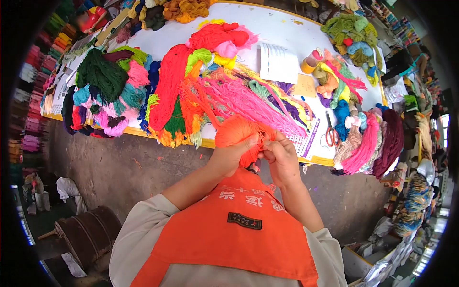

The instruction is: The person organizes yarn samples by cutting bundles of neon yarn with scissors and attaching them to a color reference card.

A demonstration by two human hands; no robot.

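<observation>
Both my hands hold an orange yarn bundle (237,130) in front of my chest, just at the near edge of the white table (267,24). My left hand (230,155) cups the bundle from below. My right hand (282,158) pinches loose orange strands at its right side. The bundle partly hides the table edge behind it. I wear an orange vest (229,234) over a grey shirt.
The table is heaped with coloured yarn skeins: green and pink (107,88) at left, red and magenta (201,81) in the middle, maroon and pink (377,143) at right. Orange-handled scissors (331,131) and paper sheets (278,62) lie on it. A dark stool (88,234) stands lower left.
</observation>
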